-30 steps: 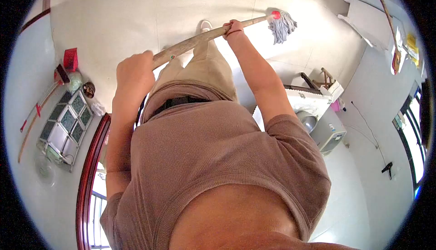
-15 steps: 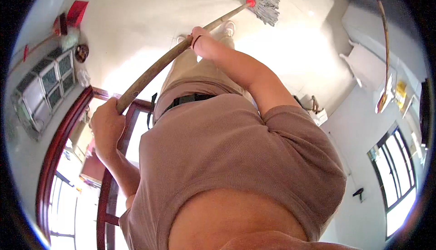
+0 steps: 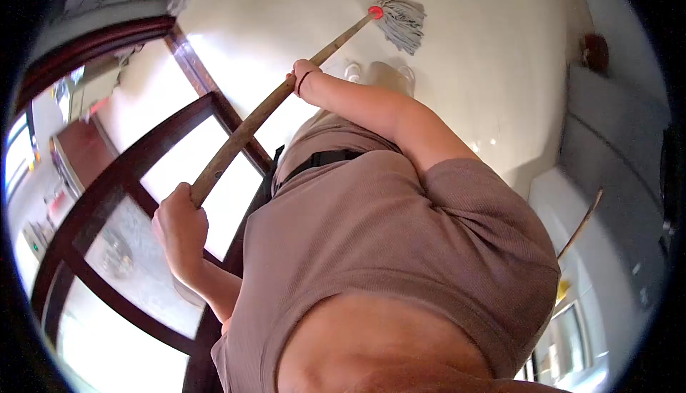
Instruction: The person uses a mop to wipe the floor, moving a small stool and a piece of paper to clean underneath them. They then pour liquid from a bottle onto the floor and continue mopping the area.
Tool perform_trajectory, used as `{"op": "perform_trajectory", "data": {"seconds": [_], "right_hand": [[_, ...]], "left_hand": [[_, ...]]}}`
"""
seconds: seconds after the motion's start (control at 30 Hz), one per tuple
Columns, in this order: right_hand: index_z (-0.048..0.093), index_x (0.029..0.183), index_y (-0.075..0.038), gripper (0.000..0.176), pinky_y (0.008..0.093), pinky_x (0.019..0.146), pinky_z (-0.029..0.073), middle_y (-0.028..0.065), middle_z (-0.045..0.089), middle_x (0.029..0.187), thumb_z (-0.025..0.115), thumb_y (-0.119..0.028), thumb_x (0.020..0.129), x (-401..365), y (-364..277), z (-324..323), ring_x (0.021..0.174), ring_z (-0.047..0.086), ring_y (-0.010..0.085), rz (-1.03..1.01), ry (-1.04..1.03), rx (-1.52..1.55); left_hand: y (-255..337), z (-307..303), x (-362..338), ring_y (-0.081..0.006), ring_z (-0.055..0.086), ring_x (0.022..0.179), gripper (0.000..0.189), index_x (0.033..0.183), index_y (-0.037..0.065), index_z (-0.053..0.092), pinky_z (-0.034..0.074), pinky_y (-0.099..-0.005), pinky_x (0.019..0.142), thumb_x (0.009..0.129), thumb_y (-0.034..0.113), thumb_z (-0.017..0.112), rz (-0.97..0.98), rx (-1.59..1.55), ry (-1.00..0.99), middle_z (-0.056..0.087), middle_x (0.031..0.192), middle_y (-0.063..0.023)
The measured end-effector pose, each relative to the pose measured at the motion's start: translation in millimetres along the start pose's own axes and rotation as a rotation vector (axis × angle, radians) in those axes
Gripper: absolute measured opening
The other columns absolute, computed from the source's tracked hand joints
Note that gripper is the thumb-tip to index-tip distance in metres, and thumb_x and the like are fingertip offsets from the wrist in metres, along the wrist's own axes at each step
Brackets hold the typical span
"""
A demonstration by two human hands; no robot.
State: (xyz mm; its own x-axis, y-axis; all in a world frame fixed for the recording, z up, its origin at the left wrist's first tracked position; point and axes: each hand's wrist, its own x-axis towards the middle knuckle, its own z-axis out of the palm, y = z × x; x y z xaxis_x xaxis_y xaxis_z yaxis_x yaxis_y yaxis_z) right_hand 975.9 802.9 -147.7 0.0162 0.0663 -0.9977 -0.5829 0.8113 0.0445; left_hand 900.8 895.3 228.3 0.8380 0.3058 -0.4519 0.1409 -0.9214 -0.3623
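Observation:
A mop with a wooden handle point(image 3: 250, 123) runs diagonally in front of my body. Its grey string head point(image 3: 401, 27) lies on the floor, joined to the handle by a red collar point(image 3: 376, 12). My left hand point(image 3: 181, 229) is closed round the upper end of the handle, near my left side. Further down the handle, my right hand point(image 3: 306, 77) grips it, with a dark band on the wrist. The mop head rests beyond my feet, slightly to the right of them.
A dark red door frame with glass panes point(image 3: 132, 193) stands close on my left. Pale floor point(image 3: 486, 57) stretches ahead. On the right are a grey panelled surface point(image 3: 614, 150), a thin wooden stick point(image 3: 580, 223) and a reddish-brown object point(image 3: 594, 53) by the wall.
My view has turned, so the door frame fills more of the left side. The mop head sits slightly further left and nearer my feet. Both hands keep their hold on the handle.

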Motion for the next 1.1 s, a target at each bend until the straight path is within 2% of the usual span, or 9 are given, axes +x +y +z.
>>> {"op": "perform_trajectory", "data": {"seconds": [0.07, 0.1, 0.23, 0.47, 0.7, 0.8, 0.9, 0.97, 1.1], "right_hand": [[0.044, 0.089, 0.003, 0.018, 0.0276, 0.044, 0.044, 0.0122, 0.049, 0.067, 0.039, -0.004, 0.074, 13.1, 13.5, 19.7, 0.049, 0.050, 0.0208, 0.027, -0.035, -0.039], [0.044, 0.089, 0.003, 0.018, 0.0276, 0.044, 0.044, 0.0122, 0.049, 0.067, 0.039, -0.004, 0.074, 17.6, 17.5, 31.3, 0.049, 0.050, 0.0208, 0.029, -0.047, -0.070], [0.041, 0.082, -0.003, 0.008, 0.0266, 0.043, 0.044, 0.0091, 0.043, 0.070, 0.040, -0.004, 0.074, 23.4, 16.6, 80.9, 0.050, 0.044, 0.0182, 0.069, -0.151, -0.113], [0.033, 0.056, -0.011, 0.014, 0.0271, 0.039, 0.037, 0.0021, 0.036, 0.049, 0.043, -0.004, 0.063, 6.5, 21.4, 167.2, 0.041, 0.043, 0.0153, 0.176, -0.112, -0.285], [0.034, 0.055, -0.013, 0.016, 0.0299, 0.044, 0.037, 0.0012, 0.037, 0.049, 0.047, -0.008, 0.062, -8.6, 30.4, 234.1, 0.042, 0.045, 0.0165, 0.295, -0.230, -0.556], [0.034, 0.055, -0.012, 0.018, 0.0277, 0.042, 0.037, 0.0008, 0.036, 0.049, 0.047, -0.008, 0.066, -18.0, 45.7, 247.4, 0.042, 0.043, 0.0153, 0.313, -0.232, -0.588], [0.035, 0.062, -0.009, 0.012, 0.0258, 0.042, 0.040, 0.0040, 0.038, 0.054, 0.046, -0.005, 0.066, -46.5, 74.0, 250.2, 0.045, 0.041, 0.0163, 0.362, -0.162, -0.571], [0.036, 0.065, -0.006, 0.010, 0.0321, 0.049, 0.044, 0.0067, 0.039, 0.060, 0.045, -0.002, 0.065, -60.3, 107.1, 234.8, 0.051, 0.043, 0.0195, 0.435, -0.159, -0.565], [0.035, 0.072, -0.007, 0.013, 0.0335, 0.051, 0.043, 0.0078, 0.039, 0.063, 0.043, -0.002, 0.063, -113.5, 140.8, 219.4, 0.052, 0.043, 0.0210, 0.498, -0.180, -0.671]], "left_hand": [[2.7, -1.3, 4.2, -0.0326, 0.056, 0.064, 0.009, 0.069, 0.000, 0.053, 0.042, -0.0386, 0.059, 0.062, -0.003, 0.049, -0.012, 0.069, 0.013, 0.055, 0.065, -0.0179], [1.8, -3.5, 10.5, -0.0339, 0.056, 0.068, 0.012, 0.072, 0.000, 0.054, 0.042, -0.0405, 0.061, 0.061, -0.003, 0.049, -0.112, 0.024, -0.106, 0.055, 0.069, -0.0205], [-1.0, -4.4, 28.3, -0.0324, 0.055, 0.063, 0.007, 0.066, 0.000, 0.052, 0.042, -0.0376, 0.058, 0.062, -0.003, 0.048, -0.131, 0.031, -0.004, 0.055, 0.063, -0.0176], [-10.6, -30.8, 60.4, -0.0324, 0.054, 0.061, 0.005, 0.063, 0.001, 0.051, 0.042, -0.0384, 0.056, 0.060, -0.002, 0.048, -0.268, 0.011, 0.036, 0.055, 0.062, -0.0158], [-24.4, -46.4, 83.5, -0.0309, 0.053, 0.059, 0.008, 0.065, 0.003, 0.050, 0.041, -0.0368, 0.053, 0.059, -0.002, 0.049, -0.472, -0.084, 0.013, 0.054, 0.064, -0.0130], [-43.7, -32.7, 76.4, -0.0294, 0.053, 0.058, 0.009, 0.066, 0.005, 0.049, 0.041, -0.0358, 0.049, 0.059, 0.000, 0.051, -0.481, -0.120, 0.128, 0.053, 0.063, -0.0110], [-88.1, -10.7, 55.7, -0.0314, 0.052, 0.059, 0.012, 0.068, 0.007, 0.051, 0.040, -0.0367, 0.050, 0.057, 0.000, 0.052, -0.525, -0.202, 0.230, 0.050, 0.062, -0.0136], [-125.7, -1.7, 29.9, -0.0323, 0.051, 0.058, 0.015, 0.068, 0.007, 0.052, 0.040, -0.0362, 0.050, 0.055, -0.002, 0.053, -0.568, -0.290, 0.217, 0.050, 0.062, -0.0145], [-191.0, 10.9, -14.5, -0.0315, 0.052, 0.060, 0.018, 0.070, 0.005, 0.052, 0.042, -0.0343, 0.053, 0.055, -0.003, 0.054, -0.631, -0.316, 0.150, 0.050, 0.063, -0.0138]]}}
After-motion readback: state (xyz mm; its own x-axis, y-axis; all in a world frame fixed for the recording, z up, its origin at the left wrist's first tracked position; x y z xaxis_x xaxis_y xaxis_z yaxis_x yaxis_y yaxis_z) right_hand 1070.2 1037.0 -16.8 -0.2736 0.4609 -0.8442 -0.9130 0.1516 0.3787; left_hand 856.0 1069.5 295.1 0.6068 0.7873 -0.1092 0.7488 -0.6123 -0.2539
